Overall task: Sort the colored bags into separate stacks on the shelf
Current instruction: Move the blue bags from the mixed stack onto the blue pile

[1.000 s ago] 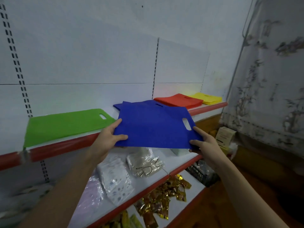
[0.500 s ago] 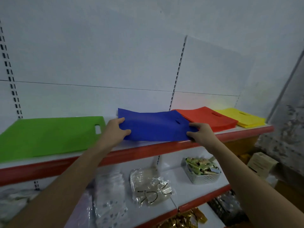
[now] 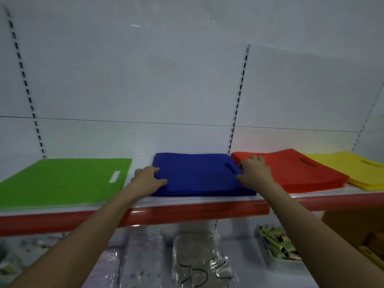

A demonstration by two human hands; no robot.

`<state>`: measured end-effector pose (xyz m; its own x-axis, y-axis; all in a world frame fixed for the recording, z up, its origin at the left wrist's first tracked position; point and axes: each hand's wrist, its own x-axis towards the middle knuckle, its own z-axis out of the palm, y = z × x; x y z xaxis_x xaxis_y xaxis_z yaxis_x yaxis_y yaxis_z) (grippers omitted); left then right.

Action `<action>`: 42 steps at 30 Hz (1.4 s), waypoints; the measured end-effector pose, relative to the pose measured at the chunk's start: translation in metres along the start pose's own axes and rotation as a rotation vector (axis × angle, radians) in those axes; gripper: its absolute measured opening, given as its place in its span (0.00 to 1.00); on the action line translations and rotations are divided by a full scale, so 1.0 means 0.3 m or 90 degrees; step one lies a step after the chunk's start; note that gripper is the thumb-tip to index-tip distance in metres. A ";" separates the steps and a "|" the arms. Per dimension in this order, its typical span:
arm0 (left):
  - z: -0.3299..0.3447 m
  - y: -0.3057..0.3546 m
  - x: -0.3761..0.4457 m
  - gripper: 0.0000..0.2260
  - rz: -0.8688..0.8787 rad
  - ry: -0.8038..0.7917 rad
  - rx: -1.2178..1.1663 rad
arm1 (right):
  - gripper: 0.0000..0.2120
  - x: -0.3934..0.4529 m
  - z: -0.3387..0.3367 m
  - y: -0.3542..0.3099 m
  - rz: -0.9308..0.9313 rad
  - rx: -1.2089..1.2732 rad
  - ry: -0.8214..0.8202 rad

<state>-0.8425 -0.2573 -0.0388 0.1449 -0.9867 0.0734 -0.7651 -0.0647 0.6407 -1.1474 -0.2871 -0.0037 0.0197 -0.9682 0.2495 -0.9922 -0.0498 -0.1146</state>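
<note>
shelf (image 3: pixel 187 213) red-edged, white back panel | green bags (image 3: pixel 62 181) far left, apart from blue bags (image 3: pixel 197 175) | red bags (image 3: pixel 291 171) just right of blue, yellow bags (image 3: pixel 357 169) beyond | left hand (image 3: pixel 147 179) on blue stack's left edge | right hand (image 3: pixel 254 172) on its right edge, fingers over red | plastic packets (image 3: pixel 199 258) on lower shelf

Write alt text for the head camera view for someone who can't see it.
Two hands, the left hand and the right hand, rest on the side edges of a blue bag stack lying on a red-edged shelf. A green stack lies to its left; red and yellow stacks lie to its right.
</note>
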 end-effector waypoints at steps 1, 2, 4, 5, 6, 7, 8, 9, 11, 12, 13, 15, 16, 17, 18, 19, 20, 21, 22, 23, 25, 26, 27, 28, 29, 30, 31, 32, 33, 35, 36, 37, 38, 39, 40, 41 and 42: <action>0.005 0.003 -0.006 0.29 0.006 0.011 -0.020 | 0.12 0.005 -0.006 -0.005 -0.026 0.031 0.031; 0.009 0.005 -0.012 0.28 0.017 0.026 -0.036 | 0.10 0.007 -0.014 -0.018 -0.058 0.078 0.051; 0.008 0.013 -0.037 0.26 0.037 0.064 -0.036 | 0.08 -0.001 -0.037 -0.074 -0.130 0.181 0.033; 0.000 0.015 -0.055 0.24 0.044 0.087 -0.018 | 0.09 -0.010 -0.049 -0.116 -0.170 0.218 0.004; -0.013 0.012 -0.074 0.22 0.053 0.113 0.012 | 0.09 -0.019 -0.058 -0.165 -0.210 0.249 -0.024; -0.031 0.005 -0.096 0.21 0.056 0.137 0.046 | 0.09 -0.029 -0.064 -0.221 -0.245 0.281 -0.049; -0.055 -0.006 -0.122 0.19 0.052 0.162 0.083 | 0.09 -0.038 -0.062 -0.280 -0.276 0.315 -0.073; -0.085 -0.022 -0.150 0.17 0.043 0.190 0.122 | 0.10 -0.049 -0.059 -0.344 -0.302 0.348 -0.092; -0.157 -0.068 -0.217 0.13 0.004 0.236 0.197 | 0.11 -0.074 -0.037 -0.480 -0.341 0.397 -0.125; -0.198 -0.099 -0.257 0.12 -0.022 0.256 0.223 | 0.11 -0.096 -0.025 -0.554 -0.362 0.411 -0.140; -0.240 -0.134 -0.300 0.11 -0.047 0.274 0.237 | 0.12 -0.120 -0.012 -0.631 -0.388 0.422 -0.154; -0.331 -0.205 -0.401 0.09 -0.096 0.313 0.249 | 0.14 -0.165 0.012 -0.791 -0.446 0.430 -0.177; -0.377 -0.243 -0.454 0.08 -0.122 0.335 0.250 | 0.15 -0.192 0.021 -0.872 -0.471 0.429 -0.188; -0.423 -0.283 -0.511 0.08 -0.147 0.357 0.249 | 0.17 -0.225 0.028 -0.950 -0.499 0.434 -0.196; -0.468 -0.323 -0.568 0.08 -0.168 0.372 0.245 | 0.17 -0.262 0.033 -1.027 -0.528 0.442 -0.204; -0.511 -0.362 -0.626 0.07 -0.185 0.382 0.239 | 0.18 -0.304 0.035 -1.099 -0.558 0.450 -0.208; -0.552 -0.401 -0.682 0.08 -0.202 0.385 0.233 | 0.18 -0.349 0.034 -1.168 -0.588 0.456 -0.212; -0.591 -0.439 -0.733 0.08 -0.218 0.390 0.229 | 0.18 -0.394 0.033 -1.235 -0.616 0.462 -0.211; -0.628 -0.477 -0.781 0.08 -0.240 0.394 0.231 | 0.19 -0.441 0.029 -1.300 -0.637 0.470 -0.213; -0.664 -0.515 -0.828 0.08 -0.266 0.398 0.242 | 0.19 -0.487 0.027 -1.367 -0.658 0.478 -0.222; -0.736 -0.590 -0.916 0.07 -0.309 0.400 0.260 | 0.21 -0.576 0.015 -1.498 -0.691 0.484 -0.257; -0.773 -0.632 -0.959 0.07 -0.321 0.402 0.261 | 0.21 -0.619 0.007 -1.562 -0.704 0.483 -0.271; -0.810 -0.675 -1.001 0.07 -0.329 0.406 0.263 | 0.21 -0.661 0.002 -1.625 -0.715 0.483 -0.277; -0.849 -0.717 -1.043 0.07 -0.339 0.407 0.266 | 0.21 -0.701 -0.005 -1.688 -0.723 0.479 -0.278; -0.889 -0.760 -1.083 0.07 -0.349 0.405 0.269 | 0.21 -0.741 -0.010 -1.750 -0.730 0.478 -0.281; -0.933 -0.805 -1.122 0.07 -0.358 0.402 0.267 | 0.20 -0.780 -0.018 -1.812 -0.733 0.478 -0.285; -0.976 -0.851 -1.157 0.07 -0.364 0.399 0.269 | 0.20 -0.816 -0.021 -1.876 -0.737 0.479 -0.288; -1.016 -0.896 -1.191 0.08 -0.370 0.392 0.277 | 0.19 -0.854 -0.023 -1.934 -0.740 0.477 -0.291; -1.056 -0.943 -1.224 0.09 -0.374 0.387 0.285 | 0.18 -0.888 -0.024 -1.995 -0.741 0.475 -0.291; -1.131 -1.036 -1.285 0.09 -0.378 0.383 0.283 | 0.18 -0.952 -0.026 -2.106 -0.744 0.469 -0.283; -1.165 -1.081 -1.309 0.09 -0.379 0.379 0.283 | 0.18 -0.980 -0.025 -2.156 -0.745 0.467 -0.278; -1.197 -1.124 -1.329 0.09 -0.377 0.371 0.287 | 0.18 -1.003 -0.019 -2.204 -0.744 0.469 -0.277; -1.227 -1.162 -1.342 0.09 -0.375 0.367 0.292 | 0.18 -1.021 -0.013 -2.248 -0.739 0.468 -0.277; -1.256 -1.198 -1.349 0.09 -0.373 0.368 0.293 | 0.17 -1.030 -0.006 -2.290 -0.733 0.464 -0.276; -1.284 -1.230 -1.351 0.09 -0.369 0.372 0.288 | 0.17 -1.035 0.000 -2.327 -0.724 0.461 -0.276; -1.311 -1.264 -1.348 0.09 -0.364 0.374 0.280 | 0.16 -1.035 0.007 -2.363 -0.715 0.464 -0.276; -1.336 -1.296 -1.339 0.10 -0.356 0.376 0.273 | 0.15 -1.032 0.014 -2.395 -0.707 0.467 -0.277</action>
<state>-0.3517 0.2240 -0.0111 0.7710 -0.5658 0.2922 -0.6367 -0.6759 0.3713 -0.4401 0.0473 -0.0026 0.9131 -0.3291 0.2408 -0.1460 -0.8152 -0.5604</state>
